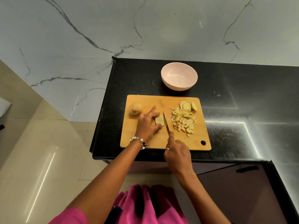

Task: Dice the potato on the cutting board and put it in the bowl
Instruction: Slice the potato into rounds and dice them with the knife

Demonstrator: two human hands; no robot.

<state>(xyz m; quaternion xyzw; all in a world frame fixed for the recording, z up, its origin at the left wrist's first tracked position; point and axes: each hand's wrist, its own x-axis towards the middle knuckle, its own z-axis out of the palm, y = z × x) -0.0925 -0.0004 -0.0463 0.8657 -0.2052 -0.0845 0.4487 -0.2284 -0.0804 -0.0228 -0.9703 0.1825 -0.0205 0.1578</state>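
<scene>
A wooden cutting board [161, 143] lies on the black counter. My left hand [148, 126] presses a potato piece [159, 120] flat on the board's middle. My right hand [177, 152] grips a knife [166, 122], whose blade stands just right of that piece, tip pointing away from me. A pile of diced potato [183, 121] sits on the board's right side, with a few slices [188, 106] behind it. A whole potato chunk [135, 108] rests at the board's left edge. An empty pale pink bowl [179, 78] stands behind the board.
The black counter [234, 110] extends to the right and ends just left of the board, with beige floor tiles [40, 151] below. A marble wall [145, 29] rises behind. A dark cabinet front with a handle [246, 168] is under the counter at right.
</scene>
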